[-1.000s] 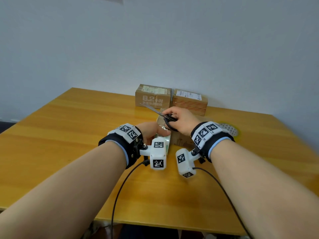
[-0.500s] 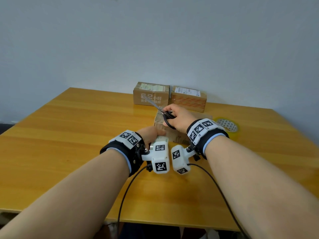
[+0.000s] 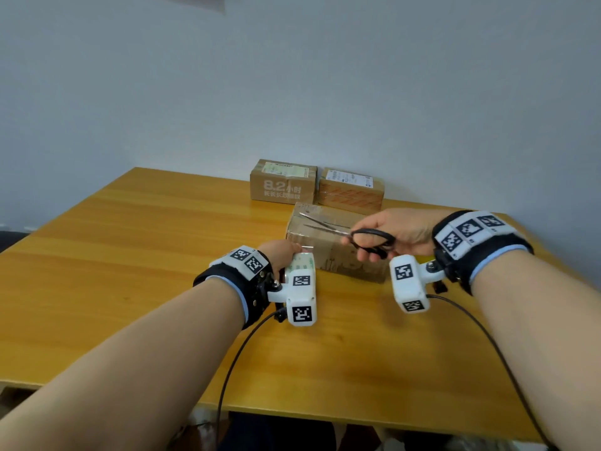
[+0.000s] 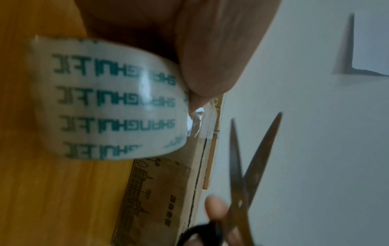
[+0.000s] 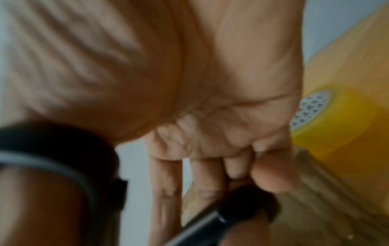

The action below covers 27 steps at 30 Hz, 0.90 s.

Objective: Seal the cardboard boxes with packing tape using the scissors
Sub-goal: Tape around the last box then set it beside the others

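A brown cardboard box point(image 3: 328, 255) lies in the middle of the table. My left hand point(image 3: 287, 250) grips a white packing tape roll point(image 3: 301, 263) with green print at the box's near left corner. In the left wrist view the tape roll point(image 4: 113, 103) is pinched by my left hand point(image 4: 195, 98), and a short clear strip point(image 4: 195, 124) runs from it to the box point(image 4: 160, 196). My right hand point(image 3: 374, 247) holds the black-handled scissors point(image 3: 327, 223) over the box top with the blades spread. The scissors point(image 4: 248, 166) point up beside the box, apart from the strip.
Two more cardboard boxes point(image 3: 283, 183) point(image 3: 351, 193) stand side by side at the table's far edge by the wall. A yellow tape roll point(image 5: 336, 119) lies on the table point(image 3: 130, 262) right of my right hand. Wrist camera cables trail toward the near edge.
My right hand has drawn the scissors to the right, away from the tape roll, and the blades now stand spread. The left hand stays at the box corner with the roll.
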Available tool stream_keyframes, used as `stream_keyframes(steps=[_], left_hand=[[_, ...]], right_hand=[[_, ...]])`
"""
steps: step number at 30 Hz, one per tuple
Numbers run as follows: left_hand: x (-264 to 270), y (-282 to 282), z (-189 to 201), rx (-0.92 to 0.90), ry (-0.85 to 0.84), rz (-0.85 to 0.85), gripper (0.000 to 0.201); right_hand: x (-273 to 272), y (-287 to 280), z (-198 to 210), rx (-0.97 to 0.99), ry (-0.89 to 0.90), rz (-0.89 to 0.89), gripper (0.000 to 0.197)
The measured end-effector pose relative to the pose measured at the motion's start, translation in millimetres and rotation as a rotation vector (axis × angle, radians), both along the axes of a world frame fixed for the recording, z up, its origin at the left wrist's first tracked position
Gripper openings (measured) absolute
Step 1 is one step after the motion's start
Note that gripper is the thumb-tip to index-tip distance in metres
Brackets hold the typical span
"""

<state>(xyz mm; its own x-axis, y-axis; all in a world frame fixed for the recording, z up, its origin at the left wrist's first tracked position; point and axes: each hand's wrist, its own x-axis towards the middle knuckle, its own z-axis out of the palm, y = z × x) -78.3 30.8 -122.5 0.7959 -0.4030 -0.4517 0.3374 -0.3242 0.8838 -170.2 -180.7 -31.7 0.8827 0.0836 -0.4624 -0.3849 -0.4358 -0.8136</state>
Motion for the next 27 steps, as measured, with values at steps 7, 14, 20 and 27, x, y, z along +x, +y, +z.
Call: stream_keyframes(steps=[7,14,20,27], left_hand=[[-9.2,3.0,11.1,0.032,-0.015,-0.027,0.024],[-8.8,7.2,13.4,0.095,-0.023,-0.058,0.012],[-5.6,9.9,13.5,0.101,-0.013,-0.073,0.019],[-2.3,16.5,10.5,0.088,-0.014,-0.089,0.017]], right_hand=[[-9.2,-27.5,-19.5,-0.033,0.241,-0.033,0.078],[10.5,-3.3,-15.5,-0.016,0.213,-0.028,0.066],[21.1,18.4,-5.4,-0.067,0.214,0.004,0.051],[25.4,20.5,-10.0,-0.205,0.148,0.059,0.049]])
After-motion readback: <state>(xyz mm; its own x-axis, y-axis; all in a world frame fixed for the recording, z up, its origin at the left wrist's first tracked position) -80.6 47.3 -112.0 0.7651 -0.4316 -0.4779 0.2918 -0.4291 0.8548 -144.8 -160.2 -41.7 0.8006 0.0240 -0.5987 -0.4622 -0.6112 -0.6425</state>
